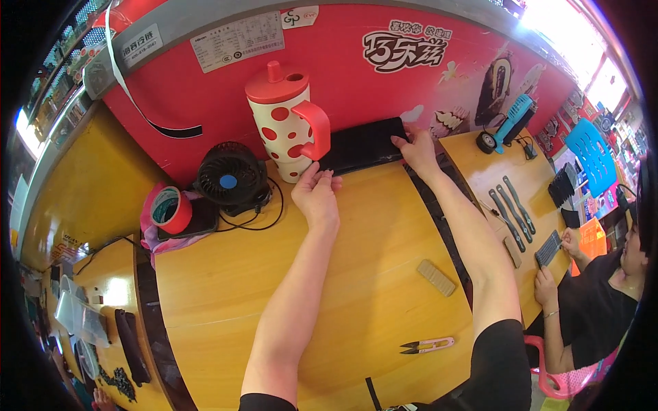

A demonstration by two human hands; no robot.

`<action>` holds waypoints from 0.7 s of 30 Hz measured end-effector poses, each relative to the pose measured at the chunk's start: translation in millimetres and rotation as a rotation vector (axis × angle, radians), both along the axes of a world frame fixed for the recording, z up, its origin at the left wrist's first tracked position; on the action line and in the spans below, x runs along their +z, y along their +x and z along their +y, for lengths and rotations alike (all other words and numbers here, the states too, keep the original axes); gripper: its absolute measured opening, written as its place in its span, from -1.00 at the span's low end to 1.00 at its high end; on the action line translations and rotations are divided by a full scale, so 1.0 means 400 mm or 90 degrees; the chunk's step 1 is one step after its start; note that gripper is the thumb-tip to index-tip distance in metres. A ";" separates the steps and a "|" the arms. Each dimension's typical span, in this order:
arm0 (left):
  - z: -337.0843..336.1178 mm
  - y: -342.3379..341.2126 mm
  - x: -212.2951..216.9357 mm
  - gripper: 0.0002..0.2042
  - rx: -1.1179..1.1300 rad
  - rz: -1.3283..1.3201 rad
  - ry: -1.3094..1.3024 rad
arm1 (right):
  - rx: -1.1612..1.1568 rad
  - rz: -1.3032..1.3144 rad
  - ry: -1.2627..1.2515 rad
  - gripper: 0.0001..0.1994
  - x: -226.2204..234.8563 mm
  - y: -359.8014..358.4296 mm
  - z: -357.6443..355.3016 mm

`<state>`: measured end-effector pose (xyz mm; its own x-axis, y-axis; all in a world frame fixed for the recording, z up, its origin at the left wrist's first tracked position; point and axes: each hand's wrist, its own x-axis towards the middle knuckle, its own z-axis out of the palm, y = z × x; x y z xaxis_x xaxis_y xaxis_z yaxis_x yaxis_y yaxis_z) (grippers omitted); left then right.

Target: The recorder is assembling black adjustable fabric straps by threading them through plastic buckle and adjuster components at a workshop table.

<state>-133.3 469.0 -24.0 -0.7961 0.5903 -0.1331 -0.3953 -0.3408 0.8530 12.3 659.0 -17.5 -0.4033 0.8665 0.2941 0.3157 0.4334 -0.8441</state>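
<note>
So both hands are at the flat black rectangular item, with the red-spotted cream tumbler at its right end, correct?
Not quite: the head view shows the red-spotted cream tumbler at the left end of the flat black item.

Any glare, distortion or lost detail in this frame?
Head view: the window at upper right is blown out, and glare whitens a patch of the far-left tabletop; fisheye bends the grey ledge along the top, with black beyond the rim. Same head view: the flat black item at the left hand and right hand shows little surface detail.
</note>
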 end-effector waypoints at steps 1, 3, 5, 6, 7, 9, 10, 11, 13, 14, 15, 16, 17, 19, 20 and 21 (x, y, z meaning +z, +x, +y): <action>0.002 0.001 -0.002 -0.68 0.000 0.003 -0.001 | -0.029 -0.063 0.030 -0.54 0.000 0.002 -0.001; 0.002 0.002 -0.006 -0.68 0.001 0.006 -0.003 | -0.058 -0.126 0.059 -0.55 0.005 0.000 -0.009; -0.002 0.000 -0.010 -0.69 0.011 0.017 0.020 | -0.079 -0.168 0.080 -0.53 0.019 -0.006 -0.020; 0.002 0.005 -0.012 -0.69 0.008 0.015 0.021 | -0.082 -0.170 0.081 -0.53 0.012 0.000 -0.009; 0.006 0.010 -0.013 -0.70 0.012 0.022 0.024 | -0.073 -0.137 0.068 -0.52 0.006 0.003 0.002; 0.007 0.013 -0.015 -0.71 0.020 0.032 0.024 | -0.059 -0.101 0.054 -0.50 0.007 0.001 0.000; 0.004 0.013 -0.017 -0.72 0.035 0.041 0.036 | -0.064 -0.144 0.075 -0.49 0.016 -0.005 -0.012; 0.001 0.010 -0.017 -0.73 0.050 0.050 0.049 | -0.069 -0.187 0.097 -0.47 0.023 -0.013 -0.024; 0.003 0.012 -0.019 -0.73 0.047 0.058 0.040 | -0.070 -0.190 0.110 -0.47 0.023 -0.010 -0.027; 0.004 0.013 -0.020 -0.73 0.045 0.066 0.031 | -0.071 -0.193 0.123 -0.46 0.023 -0.008 -0.029; 0.003 0.014 -0.017 -0.73 0.045 0.067 0.031 | -0.071 -0.192 0.122 -0.46 0.027 -0.010 -0.036; 0.002 0.015 -0.015 -0.72 0.049 0.066 0.006 | -0.082 -0.220 0.135 -0.46 0.032 -0.012 -0.042; 0.001 0.015 -0.012 -0.72 0.053 0.065 -0.019 | -0.093 -0.247 0.148 -0.46 0.038 -0.016 -0.048; 0.002 0.016 -0.014 -0.71 0.057 0.068 -0.011 | -0.094 -0.253 0.142 -0.47 0.043 -0.017 -0.049; 0.002 0.015 -0.015 -0.71 0.062 0.071 -0.004 | -0.093 -0.259 0.137 -0.48 0.047 -0.018 -0.050; 0.003 0.015 -0.015 -0.71 0.062 0.072 -0.003 | -0.093 -0.259 0.137 -0.48 0.051 -0.020 -0.053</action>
